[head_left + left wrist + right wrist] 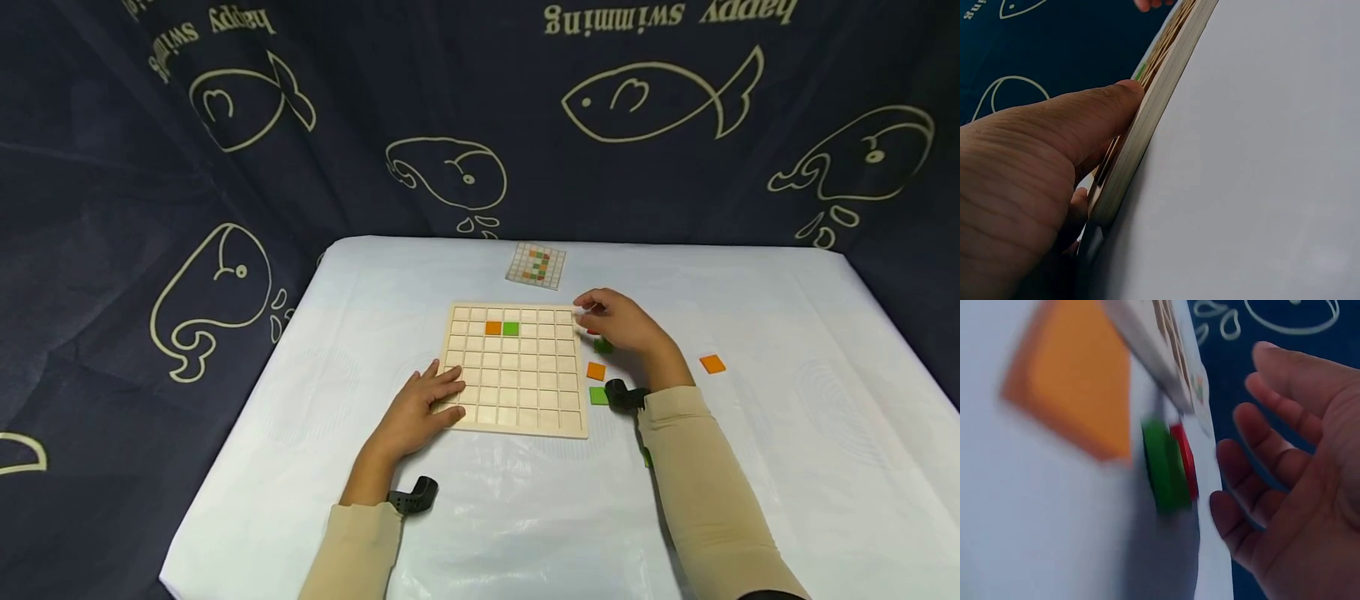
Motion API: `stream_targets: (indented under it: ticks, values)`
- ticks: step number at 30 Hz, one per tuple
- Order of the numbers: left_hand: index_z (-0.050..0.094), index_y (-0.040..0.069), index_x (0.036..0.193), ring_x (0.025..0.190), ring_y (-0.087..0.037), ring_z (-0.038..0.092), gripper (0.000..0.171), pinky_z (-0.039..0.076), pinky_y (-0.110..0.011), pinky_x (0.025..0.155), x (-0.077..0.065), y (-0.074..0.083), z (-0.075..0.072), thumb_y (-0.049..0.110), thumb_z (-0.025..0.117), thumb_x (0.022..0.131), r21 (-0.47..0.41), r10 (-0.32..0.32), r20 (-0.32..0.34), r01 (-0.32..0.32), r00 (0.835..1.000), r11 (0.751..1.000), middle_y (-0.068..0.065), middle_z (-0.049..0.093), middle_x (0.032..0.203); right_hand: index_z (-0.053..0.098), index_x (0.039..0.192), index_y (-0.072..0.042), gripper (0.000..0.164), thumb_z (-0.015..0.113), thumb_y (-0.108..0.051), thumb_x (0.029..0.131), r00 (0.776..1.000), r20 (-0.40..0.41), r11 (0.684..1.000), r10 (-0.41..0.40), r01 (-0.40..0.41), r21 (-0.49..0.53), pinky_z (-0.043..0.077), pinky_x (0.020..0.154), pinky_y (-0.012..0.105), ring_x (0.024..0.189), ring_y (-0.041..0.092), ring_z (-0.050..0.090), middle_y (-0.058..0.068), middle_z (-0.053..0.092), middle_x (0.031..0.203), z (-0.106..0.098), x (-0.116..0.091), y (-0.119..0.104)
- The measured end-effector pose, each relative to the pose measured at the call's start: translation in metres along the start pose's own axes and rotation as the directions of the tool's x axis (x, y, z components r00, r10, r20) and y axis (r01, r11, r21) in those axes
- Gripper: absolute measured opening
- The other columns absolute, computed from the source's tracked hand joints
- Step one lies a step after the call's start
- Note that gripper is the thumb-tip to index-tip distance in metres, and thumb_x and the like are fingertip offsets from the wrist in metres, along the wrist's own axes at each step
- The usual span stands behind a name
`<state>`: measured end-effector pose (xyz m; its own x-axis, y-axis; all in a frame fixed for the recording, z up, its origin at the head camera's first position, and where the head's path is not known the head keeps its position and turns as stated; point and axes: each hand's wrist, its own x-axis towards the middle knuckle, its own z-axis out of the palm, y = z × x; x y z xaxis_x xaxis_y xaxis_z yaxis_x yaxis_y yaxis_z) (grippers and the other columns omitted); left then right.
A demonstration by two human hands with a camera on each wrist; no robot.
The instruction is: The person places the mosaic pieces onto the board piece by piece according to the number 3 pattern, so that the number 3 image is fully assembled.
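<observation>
While the wooden board [517,372] lay on the white-covered table [517,517], set between its left and right edges and short of the far one, two squares sat in its grid: an orange tile [492,328] and, directly to its right, a green tile [511,329], both in the second row from the board's far edge. The left hand [417,410] rested on the board's near left corner, fingers straight and spread across the left edge, thumb laid over the near edge, pressing on the wood without gripping it. Just off the board's far right corner was the right hand [624,322], its fingers loosely bent, a clear gap between them and the thumb, with nothing in its hold.

Beneath that hand, beside the board's right edge, lay a red tile [592,332], partly hidden, and close to it a dark green tile [603,345]. Toward the table's near edge followed a second orange tile [596,372], then a light green tile [597,396], and another green piece [647,457] mostly covered by the right sleeve [701,475]. A lone orange square [712,363] lay apart, toward the table's right edge. Close to the far edge was a pattern card [536,266] printed with coloured squares. Behind the table hung a dark blue curtain [345,83] with pale fish outlines.
</observation>
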<state>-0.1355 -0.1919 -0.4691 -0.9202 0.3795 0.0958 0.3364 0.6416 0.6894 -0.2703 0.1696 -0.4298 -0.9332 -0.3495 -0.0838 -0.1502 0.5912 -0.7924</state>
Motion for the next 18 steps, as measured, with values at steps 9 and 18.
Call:
stream_targets:
  ticks: [9, 18]
  values:
    - [0.063, 0.005, 0.134, 0.148, -0.029, 0.022, 0.046, 0.01, -0.054, 0.12, 0.0, 0.0, 0.0, 0.024, 0.072, 0.093, -0.005, 0.008, -0.005, -0.008, 1.0, 1.0, -0.003, 0.047, 0.15, 0.058, 0.127, 0.0, 0.032, 0.059, -0.013, 0.098, 0.996, 0.034, 0.993, 0.085, -0.082, -0.084, 0.041, 0.095, 0.047, 0.107, 0.032, 0.05, 0.019, 0.058, 0.119, -0.015, -0.006, 0.016]
    - [0.064, 0.005, 0.134, 0.148, -0.031, 0.022, 0.046, 0.01, -0.055, 0.119, -0.001, 0.0, -0.001, 0.024, 0.071, 0.093, -0.004, 0.012, -0.005, -0.012, 1.0, 1.0, -0.004, 0.047, 0.15, 0.06, 0.123, 0.0, 0.029, 0.063, -0.013, 0.097, 0.994, 0.043, 0.993, 0.103, -0.101, -0.063, 0.041, 0.093, 0.043, 0.105, 0.03, 0.05, 0.017, 0.059, 0.117, -0.013, -0.007, 0.024]
